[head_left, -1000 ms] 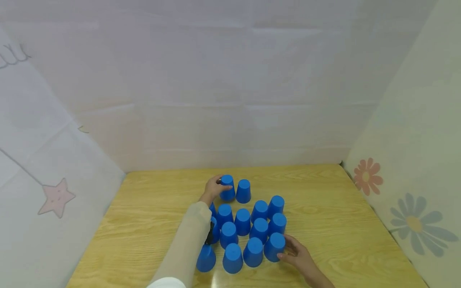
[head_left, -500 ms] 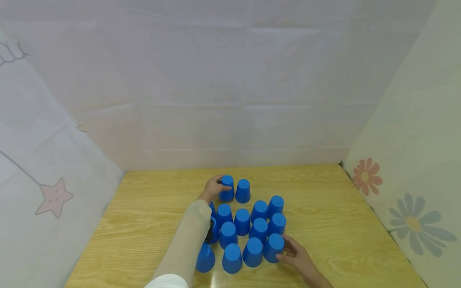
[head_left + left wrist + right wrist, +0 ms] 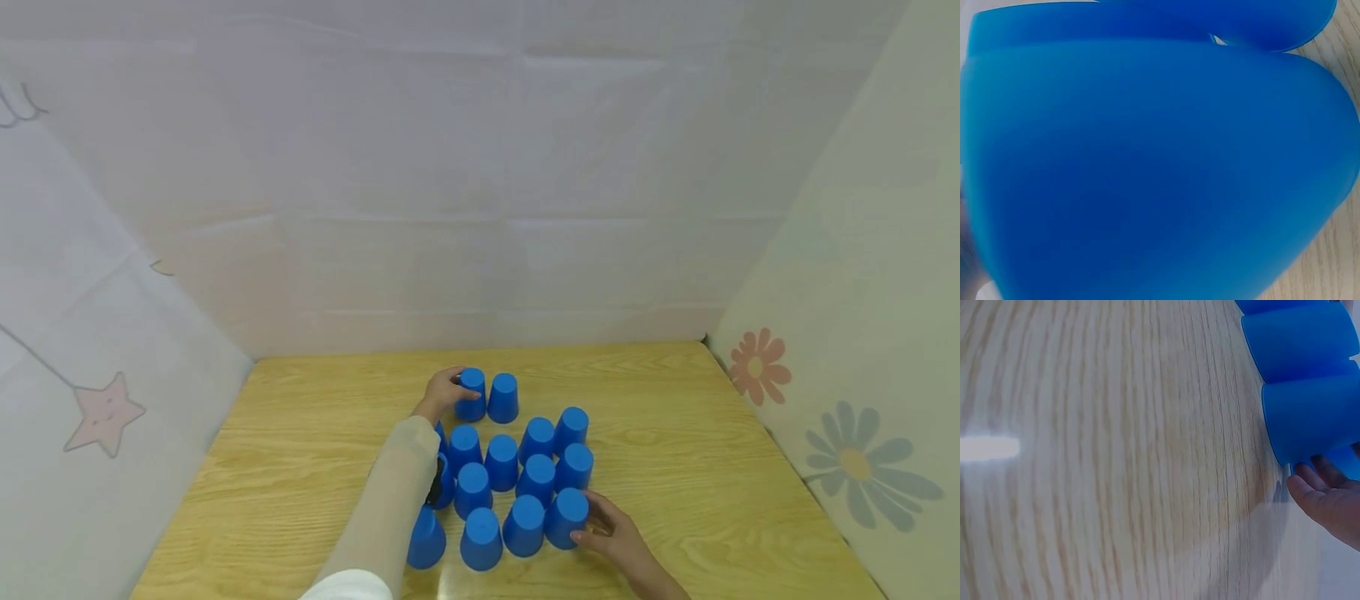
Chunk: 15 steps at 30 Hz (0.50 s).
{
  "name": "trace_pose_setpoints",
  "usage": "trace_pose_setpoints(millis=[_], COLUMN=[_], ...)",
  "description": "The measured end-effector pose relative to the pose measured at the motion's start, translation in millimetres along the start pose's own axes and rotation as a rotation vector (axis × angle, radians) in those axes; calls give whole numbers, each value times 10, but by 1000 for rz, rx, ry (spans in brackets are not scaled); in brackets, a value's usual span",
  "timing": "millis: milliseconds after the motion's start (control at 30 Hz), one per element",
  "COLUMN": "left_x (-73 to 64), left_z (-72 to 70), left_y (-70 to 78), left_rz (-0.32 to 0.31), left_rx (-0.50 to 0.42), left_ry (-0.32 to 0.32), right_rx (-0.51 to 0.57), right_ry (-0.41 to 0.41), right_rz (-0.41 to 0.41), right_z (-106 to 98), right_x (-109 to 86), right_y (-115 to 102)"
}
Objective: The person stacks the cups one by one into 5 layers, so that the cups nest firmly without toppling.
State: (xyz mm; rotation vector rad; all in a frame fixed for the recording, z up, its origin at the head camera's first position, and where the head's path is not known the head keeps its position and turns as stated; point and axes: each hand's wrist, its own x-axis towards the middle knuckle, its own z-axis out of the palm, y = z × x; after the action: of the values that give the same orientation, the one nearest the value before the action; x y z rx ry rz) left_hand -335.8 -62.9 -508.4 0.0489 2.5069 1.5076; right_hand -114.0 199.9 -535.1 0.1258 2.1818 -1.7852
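Upside-down blue plastic cups stand on the wooden table in the head view. At the back, my left hand (image 3: 446, 392) grips one blue cup (image 3: 471, 398), thumb across its near side, fingers partly hidden behind. Another back cup (image 3: 503, 398) stands just right of it. My right hand (image 3: 617, 537) holds the front right cup (image 3: 566, 518) from the right, thumb on its near side and fingers curled behind. Fingers (image 3: 1325, 487) reach the held cup (image 3: 1310, 419) in the right wrist view. A close blue cup (image 3: 1147, 162) fills most of the left wrist view.
Several more cups, such as the front one (image 3: 481, 540) and the middle one (image 3: 502, 462), stand close together between my hands. My left sleeve (image 3: 390, 508) passes over the left ones, hiding parts of them. White cloth walls (image 3: 480, 250) enclose the table (image 3: 697, 467).
The view shifts slightly, so everything sits a little further left in it. Both hands stay at the same cups, and no cup clearly moves on the table.
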Motion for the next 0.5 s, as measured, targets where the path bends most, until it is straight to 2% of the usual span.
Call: trace_pose_setpoints(millis=[200,400,500], left_x=[-9,-14,-17], left_z=[-3,11,6], left_y=[-7,-1,0], left_rz=[1,-34,-31], left_rx=[-3,7,13], left_ry=[-14,-22,-27], right_rx=[-9,-1,7], right_ry=[8,21,46], right_rz=[5,-2,-6], right_z=[18,48,73], right_x=[3,3,5], right_y=[-6,-1,10])
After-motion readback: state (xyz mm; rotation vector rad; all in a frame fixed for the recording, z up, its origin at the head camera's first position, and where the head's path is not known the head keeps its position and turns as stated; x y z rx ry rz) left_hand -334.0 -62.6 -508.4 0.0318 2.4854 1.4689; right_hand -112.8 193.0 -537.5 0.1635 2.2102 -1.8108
